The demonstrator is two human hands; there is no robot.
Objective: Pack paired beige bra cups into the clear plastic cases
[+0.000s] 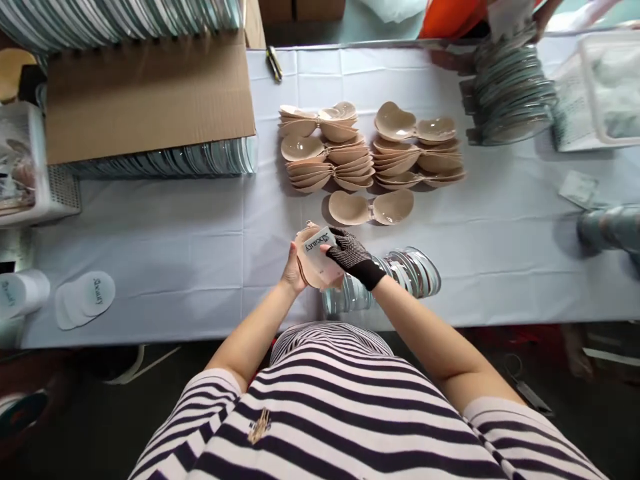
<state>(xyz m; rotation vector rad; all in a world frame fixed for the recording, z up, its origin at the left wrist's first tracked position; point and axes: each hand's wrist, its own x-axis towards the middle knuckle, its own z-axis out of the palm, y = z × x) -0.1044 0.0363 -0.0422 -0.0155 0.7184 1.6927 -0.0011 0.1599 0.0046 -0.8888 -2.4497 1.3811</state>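
Here we look down from the head camera at our 2 hands, raised just over the near edge of a table covered in a white cloth (175, 227). Our bare left hand (293, 270) cups a folded beige silicone bra cup (311, 263) from below, fingers closed around it. Our right hand (353, 257), in a black mesh glove, pinches a small white card printed "Beauty" (319, 245) against the top of the cup.

Just beneath our hands, a row of clear plastic shells (400, 273) lies on its side along the table edge. Beyond it, 1 open pair of beige cups (371, 208) lies alone, and behind that stand 2 stacks of beige cup pairs (373, 150). To the left, a cardboard sheet (150, 93) rests over a long row of clear shells (165, 160). Near the left edge, a few white oval "Beauty" cards (85, 300) lie fanned on the cloth. At the far right, another person's hand (545, 13) rests on a stack of clear shells (513, 90), beside a white basket (600, 87).
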